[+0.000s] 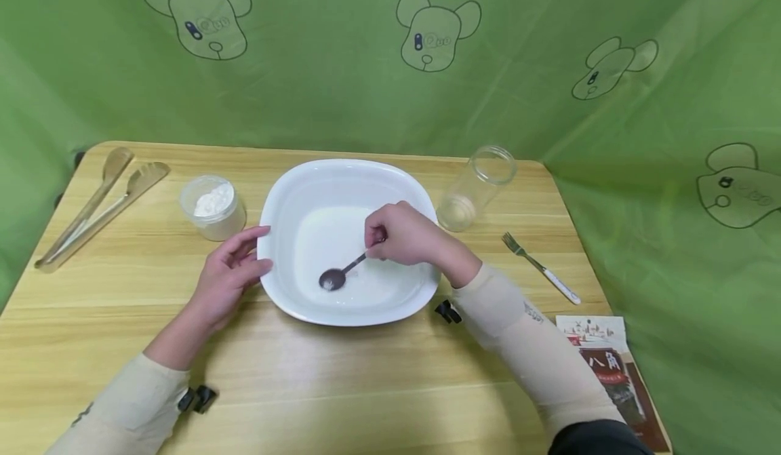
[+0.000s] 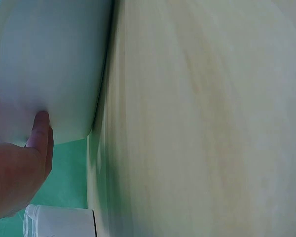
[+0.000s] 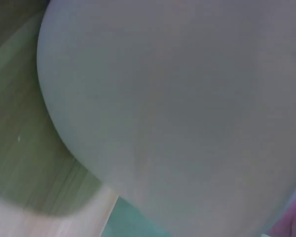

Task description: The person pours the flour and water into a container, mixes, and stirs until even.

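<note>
A white basin with rounded corners stands on the table in the head view. My left hand holds its left rim; the left wrist view has fingers against the outer wall. Over the basin, my right hand grips the handle of a dark spoon, its bowl low inside and pointing left. Small glints show near the spoon, but whether there is liquid I cannot tell. The basin's outer side fills most of the right wrist view, where only a sliver of the hand shows.
Left of the basin are an open tub of white powder and metal tongs. A glass jar stands by its right rim. Farther right lie a fork and a brown-and-white packet. Green curtain hangs behind the table.
</note>
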`<state>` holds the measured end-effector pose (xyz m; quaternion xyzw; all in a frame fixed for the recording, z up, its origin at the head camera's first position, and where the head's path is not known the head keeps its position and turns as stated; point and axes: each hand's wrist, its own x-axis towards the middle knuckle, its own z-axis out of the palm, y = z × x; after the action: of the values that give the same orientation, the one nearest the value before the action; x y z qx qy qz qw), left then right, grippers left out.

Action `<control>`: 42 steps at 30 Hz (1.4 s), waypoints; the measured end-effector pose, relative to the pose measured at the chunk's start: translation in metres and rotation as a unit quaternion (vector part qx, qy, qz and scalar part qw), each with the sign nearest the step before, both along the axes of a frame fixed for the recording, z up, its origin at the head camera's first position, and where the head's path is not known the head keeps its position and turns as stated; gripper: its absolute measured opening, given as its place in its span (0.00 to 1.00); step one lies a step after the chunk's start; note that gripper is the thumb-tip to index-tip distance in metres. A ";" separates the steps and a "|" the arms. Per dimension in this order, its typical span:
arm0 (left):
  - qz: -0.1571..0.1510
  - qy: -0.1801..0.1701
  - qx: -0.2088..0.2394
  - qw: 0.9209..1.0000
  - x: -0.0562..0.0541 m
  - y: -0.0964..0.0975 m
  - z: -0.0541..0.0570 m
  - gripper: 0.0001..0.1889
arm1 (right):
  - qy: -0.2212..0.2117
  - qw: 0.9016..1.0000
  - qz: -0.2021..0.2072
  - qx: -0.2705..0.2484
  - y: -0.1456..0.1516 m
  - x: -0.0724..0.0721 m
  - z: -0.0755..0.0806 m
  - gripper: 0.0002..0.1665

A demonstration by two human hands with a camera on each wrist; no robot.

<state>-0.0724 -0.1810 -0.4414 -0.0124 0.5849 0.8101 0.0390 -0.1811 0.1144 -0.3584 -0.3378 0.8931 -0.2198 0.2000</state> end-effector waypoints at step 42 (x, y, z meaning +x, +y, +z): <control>-0.008 0.007 0.006 1.000 0.000 -0.002 -0.006 0.27 | 0.079 0.994 -0.055 0.049 0.029 -0.011 0.014 0.13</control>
<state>-0.0728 -0.1832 -0.4470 -0.0016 0.5806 0.8131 0.0417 -0.1926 0.1438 -0.3447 -0.2943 0.9329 -0.1595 0.1327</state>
